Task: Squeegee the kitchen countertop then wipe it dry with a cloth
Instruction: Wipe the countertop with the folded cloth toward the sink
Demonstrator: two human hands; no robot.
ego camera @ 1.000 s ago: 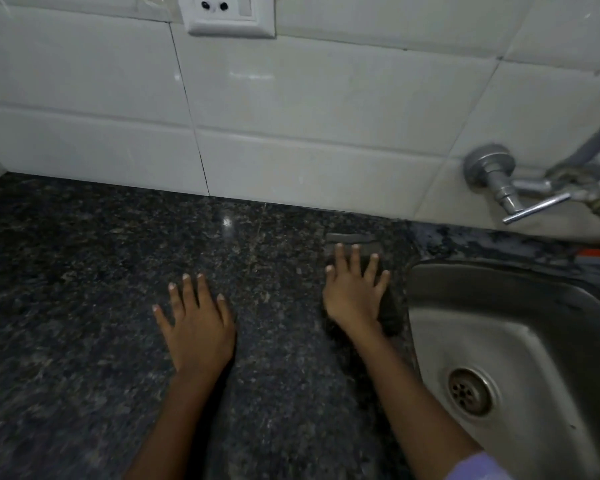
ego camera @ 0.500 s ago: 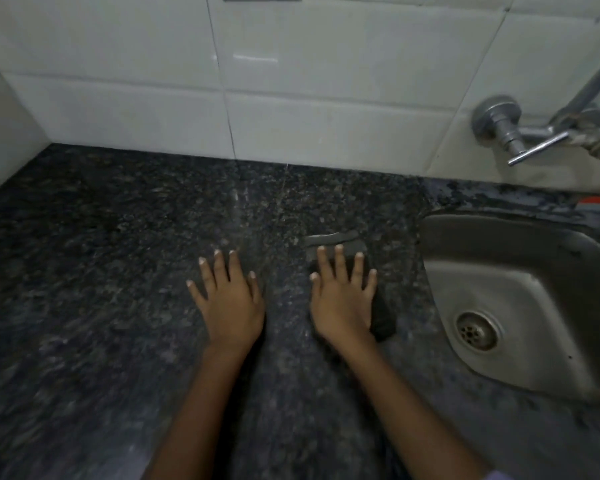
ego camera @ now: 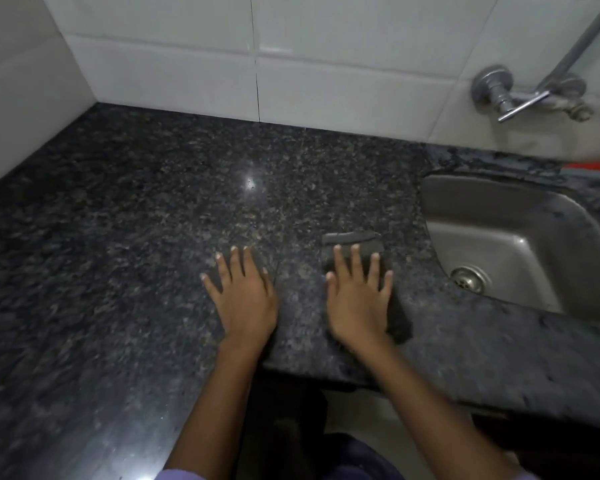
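The right hand (ego camera: 357,299) is lying flat, fingers spread, pressing down on a dark cloth (ego camera: 352,239) that is resting on the counter (ego camera: 136,237); it is not gripping the cloth, only holding it under the palm. The cloth is showing past the fingertips on the far side and again at the hand's right edge, so most of it is hidden beneath the hand. The left hand (ego camera: 245,299) is lying just to the left, also flat with fingers spread, touching bare stone and holding nothing. The two hands are sitting side by side, apart, near the counter's front edge.

To the right of the cloth, the steel sink (ego camera: 520,237) is set into the counter, with its drain near the front. A tap (ego camera: 510,95) is sticking out of the white tiled wall (ego camera: 187,71) above and beyond the sink. The counter is running left to a corner where a side wall meets the tiles.

No squeegee is showing anywhere in view, and a cloth is under the hand, so the work is probably in its second part, the drying wipe. The stone is giving off one bright glint at the far middle, but whether it is wet or dry I cannot tell. Judging by where the cloth is sitting, the broad stretch to the left and the far strip along the tiles may still need wiping.
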